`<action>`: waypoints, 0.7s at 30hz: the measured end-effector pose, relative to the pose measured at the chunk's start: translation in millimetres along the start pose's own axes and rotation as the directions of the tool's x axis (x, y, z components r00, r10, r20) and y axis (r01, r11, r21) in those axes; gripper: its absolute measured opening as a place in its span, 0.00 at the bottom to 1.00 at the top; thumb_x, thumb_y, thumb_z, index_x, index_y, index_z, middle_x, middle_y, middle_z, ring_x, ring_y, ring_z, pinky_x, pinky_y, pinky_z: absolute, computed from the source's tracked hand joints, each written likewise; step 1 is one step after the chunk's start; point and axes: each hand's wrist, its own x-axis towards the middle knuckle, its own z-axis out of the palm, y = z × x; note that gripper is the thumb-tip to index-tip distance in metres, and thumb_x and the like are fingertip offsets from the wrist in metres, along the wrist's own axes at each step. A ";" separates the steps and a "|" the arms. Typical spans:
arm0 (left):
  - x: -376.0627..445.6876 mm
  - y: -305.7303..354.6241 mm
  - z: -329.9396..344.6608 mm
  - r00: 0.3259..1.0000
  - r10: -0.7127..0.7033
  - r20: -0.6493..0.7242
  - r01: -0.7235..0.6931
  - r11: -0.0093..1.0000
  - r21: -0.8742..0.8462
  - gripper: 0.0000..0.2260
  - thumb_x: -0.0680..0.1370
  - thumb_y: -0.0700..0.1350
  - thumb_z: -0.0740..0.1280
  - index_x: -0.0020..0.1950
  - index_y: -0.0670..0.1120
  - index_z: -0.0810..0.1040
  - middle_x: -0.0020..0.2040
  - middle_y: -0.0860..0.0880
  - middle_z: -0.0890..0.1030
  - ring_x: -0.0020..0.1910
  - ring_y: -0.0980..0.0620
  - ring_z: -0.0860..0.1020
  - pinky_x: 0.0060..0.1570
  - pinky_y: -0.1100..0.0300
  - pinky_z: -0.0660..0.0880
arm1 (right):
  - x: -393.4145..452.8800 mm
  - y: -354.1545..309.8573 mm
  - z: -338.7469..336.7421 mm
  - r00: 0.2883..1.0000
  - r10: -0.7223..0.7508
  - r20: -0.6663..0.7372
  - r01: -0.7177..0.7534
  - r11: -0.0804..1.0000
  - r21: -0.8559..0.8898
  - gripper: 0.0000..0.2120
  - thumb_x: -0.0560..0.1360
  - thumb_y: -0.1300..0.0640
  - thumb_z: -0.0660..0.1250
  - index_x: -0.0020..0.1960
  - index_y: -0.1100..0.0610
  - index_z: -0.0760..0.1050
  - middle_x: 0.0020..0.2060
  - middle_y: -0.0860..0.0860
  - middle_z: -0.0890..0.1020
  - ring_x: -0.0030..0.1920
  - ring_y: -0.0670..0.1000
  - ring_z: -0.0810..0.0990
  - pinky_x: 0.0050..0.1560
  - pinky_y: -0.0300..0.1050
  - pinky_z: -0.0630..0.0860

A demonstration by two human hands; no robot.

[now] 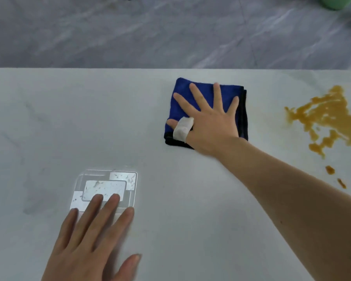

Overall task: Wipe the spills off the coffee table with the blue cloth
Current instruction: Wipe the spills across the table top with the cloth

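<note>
A folded blue cloth lies on the white marble coffee table, near its far edge. My right hand presses flat on top of the cloth with fingers spread; a white bandage wraps the thumb. A brown-orange spill spreads over the table to the right of the cloth, apart from it, with small drops below it. My left hand rests flat on the table at the lower left, fingers apart, holding nothing.
A bright reflection of a ceiling light shows on the table just beyond my left fingertips. The table's far edge runs across the view, with grey marble floor behind it. A green object stands on the floor at the top right.
</note>
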 end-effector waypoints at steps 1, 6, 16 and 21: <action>0.5 -0.1 0.3 1.000 0.003 0.004 -0.003 1.000 0.008 0.26 0.76 0.65 0.50 0.65 0.50 0.69 0.65 0.44 0.74 0.75 0.53 0.55 0.70 0.50 0.56 | 14.4 2.9 -2.3 1.000 0.003 0.005 -0.003 1.000 0.007 0.34 0.70 0.27 0.38 0.73 0.36 0.38 0.76 0.43 0.40 0.73 0.62 0.33 0.65 0.74 0.37; 1.4 -1.9 1.5 1.000 0.010 0.010 -0.010 1.000 0.025 0.27 0.75 0.66 0.49 0.63 0.50 0.70 0.63 0.44 0.74 0.76 0.57 0.52 0.71 0.53 0.54 | 50.7 44.4 -16.8 0.988 0.144 0.046 -0.148 0.986 0.078 0.35 0.70 0.26 0.40 0.73 0.36 0.40 0.76 0.43 0.41 0.74 0.60 0.35 0.65 0.74 0.37; 0.0 -0.6 1.6 1.000 0.012 -0.017 -0.012 0.999 0.034 0.26 0.75 0.65 0.51 0.64 0.51 0.70 0.63 0.44 0.75 0.76 0.55 0.53 0.70 0.51 0.56 | -21.9 38.4 -4.1 0.981 0.181 0.064 -0.182 0.983 0.012 0.42 0.61 0.22 0.29 0.72 0.36 0.33 0.75 0.44 0.37 0.73 0.61 0.32 0.66 0.73 0.36; -5.0 -1.1 1.5 0.998 0.027 -0.048 -0.025 0.999 0.044 0.26 0.76 0.64 0.52 0.66 0.50 0.69 0.66 0.44 0.72 0.73 0.47 0.59 0.69 0.47 0.58 | 9.6 75.3 -19.3 0.981 0.170 0.088 -0.175 0.983 0.048 0.38 0.66 0.23 0.37 0.73 0.35 0.38 0.76 0.42 0.41 0.75 0.59 0.35 0.67 0.72 0.38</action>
